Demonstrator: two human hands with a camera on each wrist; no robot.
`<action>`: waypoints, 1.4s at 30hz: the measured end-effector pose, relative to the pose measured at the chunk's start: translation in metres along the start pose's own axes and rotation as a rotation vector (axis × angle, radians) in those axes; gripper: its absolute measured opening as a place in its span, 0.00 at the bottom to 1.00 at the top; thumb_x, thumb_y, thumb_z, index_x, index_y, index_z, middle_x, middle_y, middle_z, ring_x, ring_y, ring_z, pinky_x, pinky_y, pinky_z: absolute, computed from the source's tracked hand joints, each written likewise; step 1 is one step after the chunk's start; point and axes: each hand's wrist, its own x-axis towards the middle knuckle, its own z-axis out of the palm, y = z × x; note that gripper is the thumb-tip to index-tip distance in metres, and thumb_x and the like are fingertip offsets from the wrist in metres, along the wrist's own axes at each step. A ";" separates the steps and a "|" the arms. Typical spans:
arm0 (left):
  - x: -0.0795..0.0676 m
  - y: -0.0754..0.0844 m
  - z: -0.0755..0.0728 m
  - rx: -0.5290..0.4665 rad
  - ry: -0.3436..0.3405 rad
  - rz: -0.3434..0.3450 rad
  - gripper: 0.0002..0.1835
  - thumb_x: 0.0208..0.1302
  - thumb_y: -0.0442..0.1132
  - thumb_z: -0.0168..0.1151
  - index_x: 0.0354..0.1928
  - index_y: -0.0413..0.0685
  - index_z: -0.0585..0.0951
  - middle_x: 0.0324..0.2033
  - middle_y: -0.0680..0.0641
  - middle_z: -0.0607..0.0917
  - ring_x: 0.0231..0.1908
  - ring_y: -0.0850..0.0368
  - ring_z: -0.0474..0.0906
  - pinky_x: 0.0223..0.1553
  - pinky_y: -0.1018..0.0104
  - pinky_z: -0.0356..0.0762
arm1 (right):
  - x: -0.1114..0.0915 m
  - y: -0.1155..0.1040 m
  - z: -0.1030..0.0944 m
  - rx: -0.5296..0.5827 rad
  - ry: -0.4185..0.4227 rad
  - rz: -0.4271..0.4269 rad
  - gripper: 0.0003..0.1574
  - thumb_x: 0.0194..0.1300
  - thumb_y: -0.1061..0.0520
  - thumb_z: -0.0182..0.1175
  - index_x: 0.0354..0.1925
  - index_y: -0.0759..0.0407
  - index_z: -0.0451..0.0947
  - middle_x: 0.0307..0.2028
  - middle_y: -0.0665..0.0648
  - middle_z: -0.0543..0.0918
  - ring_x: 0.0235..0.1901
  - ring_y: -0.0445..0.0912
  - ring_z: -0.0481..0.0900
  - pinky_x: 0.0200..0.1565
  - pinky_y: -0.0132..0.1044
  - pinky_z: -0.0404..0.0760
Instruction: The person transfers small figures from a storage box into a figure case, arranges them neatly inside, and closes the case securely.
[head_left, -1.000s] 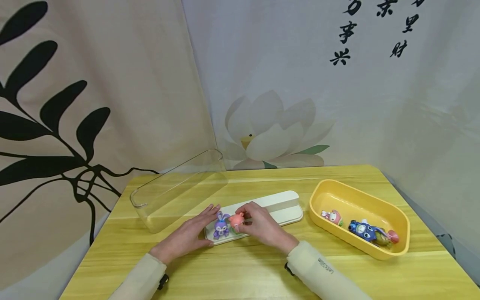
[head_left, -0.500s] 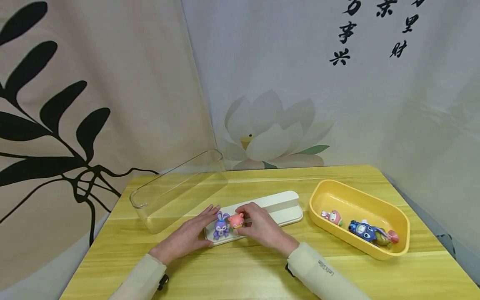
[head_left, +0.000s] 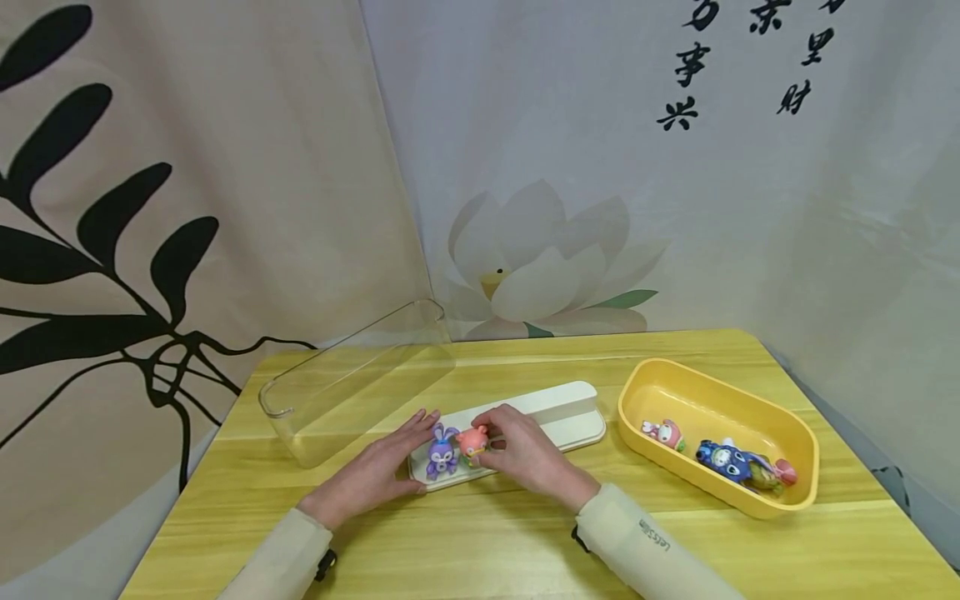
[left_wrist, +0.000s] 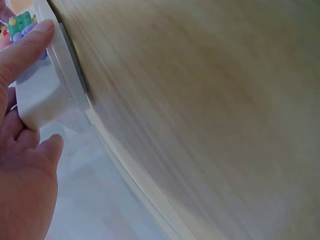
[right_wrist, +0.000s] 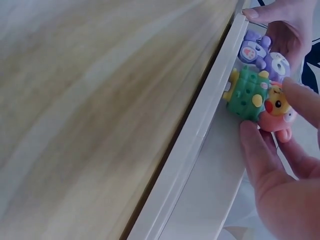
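Observation:
On the long white stepped base point(head_left: 566, 429), a purple rabbit figurine point(head_left: 442, 458) stands upright near the left end. Beside it, close or touching, is a figurine with a coral-pink hood point(head_left: 471, 442); the right wrist view shows its green body point(right_wrist: 246, 95) and yellow feet. My right hand point(head_left: 528, 454) pinches this pink-hooded figurine between thumb and fingers from its right side. With my left hand point(head_left: 367, 481) I hold the base's left end, thumb at the front edge and fingers around the back. The left wrist view shows that end point(left_wrist: 42, 97) between thumb and fingers.
At the right, a yellow tray point(head_left: 652, 467) holds several figurines, among them a pink one point(head_left: 666, 434) and a blue one point(head_left: 723, 461). A clear plastic cover point(head_left: 360, 392) stands at the back left of the wooden table point(head_left: 480, 550). Printed curtains hang behind.

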 end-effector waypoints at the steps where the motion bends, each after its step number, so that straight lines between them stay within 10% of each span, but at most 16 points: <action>1: 0.000 0.000 0.000 0.000 -0.001 0.001 0.48 0.58 0.43 0.79 0.78 0.46 0.65 0.81 0.49 0.56 0.80 0.49 0.49 0.75 0.48 0.60 | 0.000 0.000 0.000 0.001 0.002 0.001 0.24 0.61 0.63 0.75 0.54 0.64 0.80 0.47 0.55 0.80 0.47 0.49 0.86 0.50 0.41 0.89; 13: 0.001 0.001 0.001 0.016 0.002 0.002 0.49 0.58 0.43 0.79 0.79 0.46 0.64 0.81 0.47 0.57 0.80 0.48 0.50 0.75 0.47 0.60 | -0.009 -0.004 -0.012 -0.114 0.034 0.015 0.40 0.62 0.50 0.75 0.68 0.59 0.74 0.58 0.54 0.81 0.55 0.49 0.83 0.55 0.45 0.86; 22: -0.002 0.002 -0.001 0.077 0.003 0.008 0.48 0.60 0.46 0.78 0.78 0.45 0.65 0.81 0.47 0.56 0.79 0.47 0.50 0.75 0.45 0.60 | -0.034 -0.018 -0.054 -0.276 0.088 0.008 0.42 0.68 0.38 0.68 0.72 0.53 0.72 0.72 0.55 0.73 0.71 0.57 0.70 0.70 0.60 0.71; 42: -0.002 0.001 -0.001 0.113 0.012 0.047 0.46 0.61 0.47 0.76 0.78 0.43 0.65 0.81 0.47 0.57 0.79 0.47 0.51 0.74 0.46 0.62 | -0.095 0.003 -0.138 -0.434 0.225 0.089 0.48 0.72 0.34 0.61 0.79 0.56 0.62 0.82 0.59 0.52 0.76 0.66 0.56 0.66 0.74 0.66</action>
